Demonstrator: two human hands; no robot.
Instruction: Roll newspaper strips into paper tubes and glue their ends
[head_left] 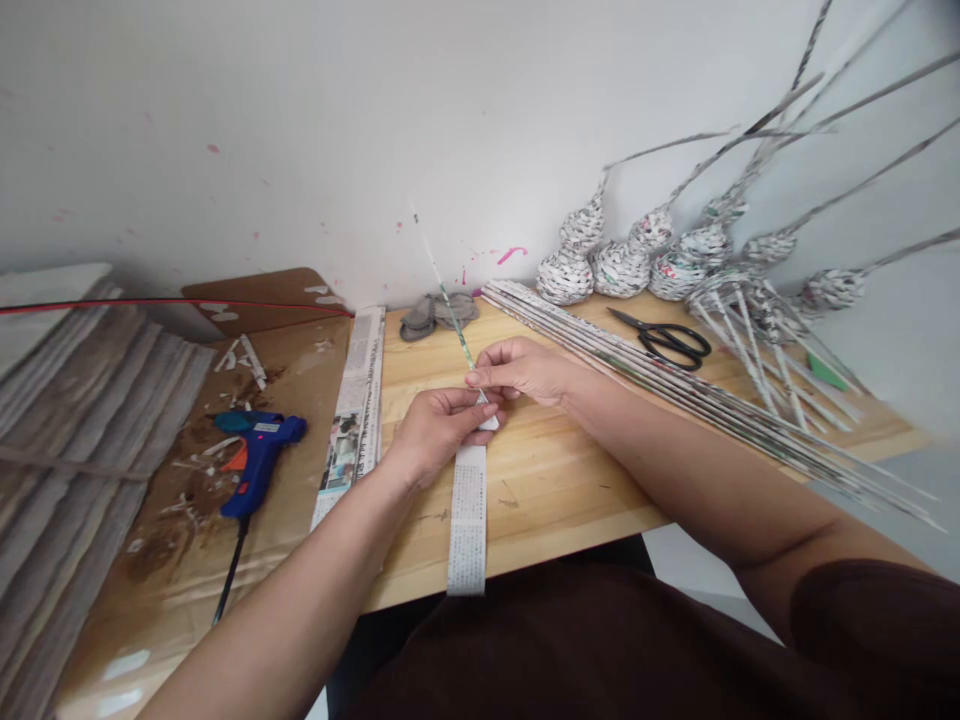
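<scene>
Soft, even light fills the scene, leaving the pale wall (337, 120) bright and shadows on the counter (555, 520) faint. White glare spots the brown covering (172, 590) at near left. Dark clothing (570, 640) loses detail. Wide-angle stretching bends both sides; the counter's right end blurs, and the far right corner darkens.

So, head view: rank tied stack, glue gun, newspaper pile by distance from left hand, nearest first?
1. Newspaper pile: just left of the left hand.
2. Glue gun: farther left, past the pile.
3. Tied stack: far left, beyond the gun.
</scene>
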